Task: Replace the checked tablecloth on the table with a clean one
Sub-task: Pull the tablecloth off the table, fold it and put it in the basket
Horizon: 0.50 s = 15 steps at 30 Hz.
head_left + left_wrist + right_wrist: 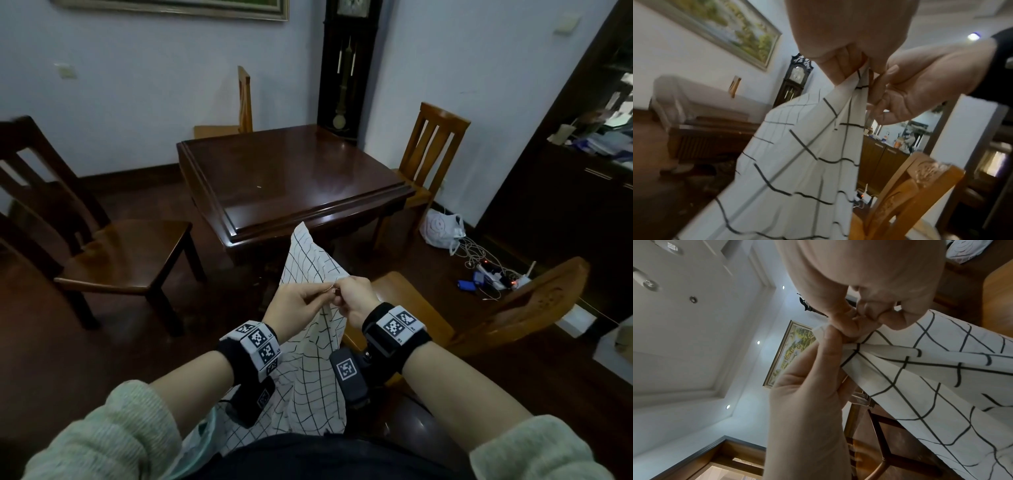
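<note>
While both hands meet at one corner of the checked tablecloth point(310, 270), the table point(291, 185) beyond the grip shows only bare dark wood. Left of the grip, the left hand point(294, 305) pinches the hem, thumb against curled fingers. Right at it, the right hand point(352, 298) pinches the same edge, knuckles nearly touching the left. Below the grip the cloth hangs in loose folds to the lap; above it a flap pokes up toward the table edge. Right of the grip sits a light wooden chair point(513, 308). Likely step: finding the corners to fold or spread. Best bet: keep one pinch fixed, slide the other along the hem so no twist stays, and keep the drape off the floor.
</note>
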Motion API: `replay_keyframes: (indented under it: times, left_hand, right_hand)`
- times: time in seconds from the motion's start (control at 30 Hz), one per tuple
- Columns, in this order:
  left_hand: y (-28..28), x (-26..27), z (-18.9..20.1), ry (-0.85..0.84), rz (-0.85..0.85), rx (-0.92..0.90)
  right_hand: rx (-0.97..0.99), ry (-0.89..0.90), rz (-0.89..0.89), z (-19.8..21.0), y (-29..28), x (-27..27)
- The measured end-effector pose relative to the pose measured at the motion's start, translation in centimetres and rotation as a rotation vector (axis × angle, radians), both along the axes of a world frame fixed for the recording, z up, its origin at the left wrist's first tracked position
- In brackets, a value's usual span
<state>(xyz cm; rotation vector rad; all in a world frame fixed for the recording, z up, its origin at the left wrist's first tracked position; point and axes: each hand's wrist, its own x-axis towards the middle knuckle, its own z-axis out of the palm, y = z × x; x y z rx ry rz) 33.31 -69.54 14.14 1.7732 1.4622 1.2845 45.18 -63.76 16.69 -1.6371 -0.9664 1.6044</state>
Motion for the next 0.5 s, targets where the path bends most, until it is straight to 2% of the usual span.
replay_keyframes:
  times: [0.17, 0.33, 0.4, 0.5]
  left_hand:
    - [0.1, -1.2, -0.7, 0.117, -0.020, 0.075]
    - [-0.2, -1.3, -0.9, 0.045, -0.031, 0.095]
    - [-0.5, -1.3, -1.1, -0.009, -0.059, 0.051]
    - [-1.1, -2.0, -0.8, -0.012, -0.139, -0.077]
  right_hand:
    - [-0.023, 0.057, 0.012, 0.4, -0.7, 0.3]
    - [-0.133, 0.079, 0.117, 1.1, -1.0, 1.0]
    - [-0.171, 0.025, 0.193, 1.3, -1.0, 1.4]
    - [-0.149, -0.195, 0.328, 1.2, -0.8, 2.2]
